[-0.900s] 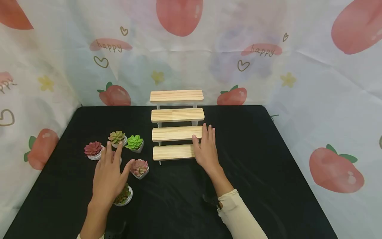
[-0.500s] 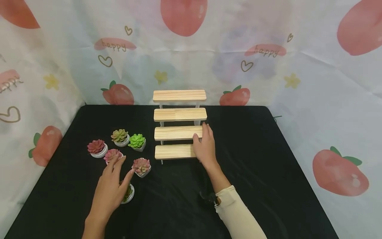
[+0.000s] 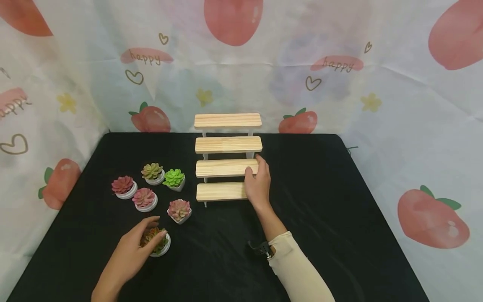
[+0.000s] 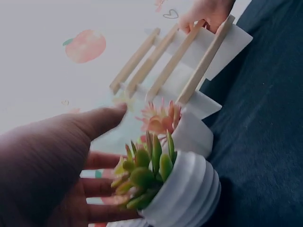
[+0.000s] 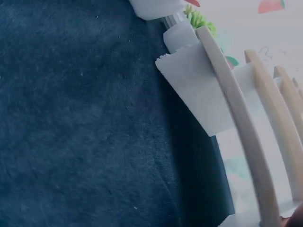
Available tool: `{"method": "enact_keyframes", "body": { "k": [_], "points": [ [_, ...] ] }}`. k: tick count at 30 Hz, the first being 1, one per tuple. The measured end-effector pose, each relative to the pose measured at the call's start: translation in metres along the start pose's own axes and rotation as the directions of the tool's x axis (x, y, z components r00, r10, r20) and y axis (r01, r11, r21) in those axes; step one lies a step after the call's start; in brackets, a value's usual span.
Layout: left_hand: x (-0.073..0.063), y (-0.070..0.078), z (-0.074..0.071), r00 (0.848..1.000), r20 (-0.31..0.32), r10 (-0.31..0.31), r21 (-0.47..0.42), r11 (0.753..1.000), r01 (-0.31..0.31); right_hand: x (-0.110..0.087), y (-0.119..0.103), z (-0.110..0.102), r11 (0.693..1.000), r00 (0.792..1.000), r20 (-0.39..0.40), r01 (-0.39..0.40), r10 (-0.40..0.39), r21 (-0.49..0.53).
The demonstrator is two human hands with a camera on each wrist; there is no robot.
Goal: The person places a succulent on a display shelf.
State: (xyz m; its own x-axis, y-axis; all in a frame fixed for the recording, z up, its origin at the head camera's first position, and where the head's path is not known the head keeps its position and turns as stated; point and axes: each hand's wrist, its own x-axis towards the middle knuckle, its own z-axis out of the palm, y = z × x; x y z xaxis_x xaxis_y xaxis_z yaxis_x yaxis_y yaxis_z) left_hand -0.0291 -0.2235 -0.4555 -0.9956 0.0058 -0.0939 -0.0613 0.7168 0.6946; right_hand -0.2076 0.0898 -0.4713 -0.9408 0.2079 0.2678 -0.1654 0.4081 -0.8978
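Observation:
My left hand (image 3: 126, 251) hovers with spread fingers over a green-and-orange succulent (image 3: 154, 237) in a round white pot at the front of the plant group. In the left wrist view, the thumb stands off the leaves and the other fingers extend behind the ribbed pot (image 4: 189, 194). My right hand (image 3: 258, 184) grips the right end of a tiered shelf (image 3: 220, 168) of pale wooden planks on white side supports. Its thumb lies at the end of the second plank from the bottom. Mostly outside the right wrist view, a bit of it shows at the lower right corner.
Left of the shelf, several other potted succulents stand on the black table (image 3: 302, 251): dark red (image 3: 122, 184), olive (image 3: 152, 171), bright green (image 3: 174, 178) and pink (image 3: 144, 197), plus a pink one in an angular pot (image 3: 179, 209). Behind hangs a fruit-print curtain (image 3: 241, 79).
My left hand has moved back toward me, from over the pink succulent to the green-and-orange one. My right hand's fingers have curled more around the shelf's end.

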Motion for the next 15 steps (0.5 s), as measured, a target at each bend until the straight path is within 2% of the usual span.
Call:
{"method": "enact_keyframes", "body": {
  "k": [6, 11, 15],
  "points": [
    [-0.007, -0.009, 0.002, 1.0, 0.013, 0.016, -0.031, 0.999, -0.016, -0.001, 0.006, 0.002, 0.998, 0.999, -0.032, -0.004, 0.006, 0.061],
    [-0.008, -0.025, 0.005, 0.995, 0.035, 0.09, -0.047, 0.995, -0.088, 0.0, 0.011, 0.002, 0.998, 1.0, -0.027, 0.01, -0.009, 0.055],
    [-0.008, -0.04, 0.009, 0.982, 0.04, 0.184, -0.052, 0.982, -0.182, 0.0, 0.015, 0.001, 0.999, 0.999, -0.031, 0.037, -0.035, 0.04]
  ]
}}
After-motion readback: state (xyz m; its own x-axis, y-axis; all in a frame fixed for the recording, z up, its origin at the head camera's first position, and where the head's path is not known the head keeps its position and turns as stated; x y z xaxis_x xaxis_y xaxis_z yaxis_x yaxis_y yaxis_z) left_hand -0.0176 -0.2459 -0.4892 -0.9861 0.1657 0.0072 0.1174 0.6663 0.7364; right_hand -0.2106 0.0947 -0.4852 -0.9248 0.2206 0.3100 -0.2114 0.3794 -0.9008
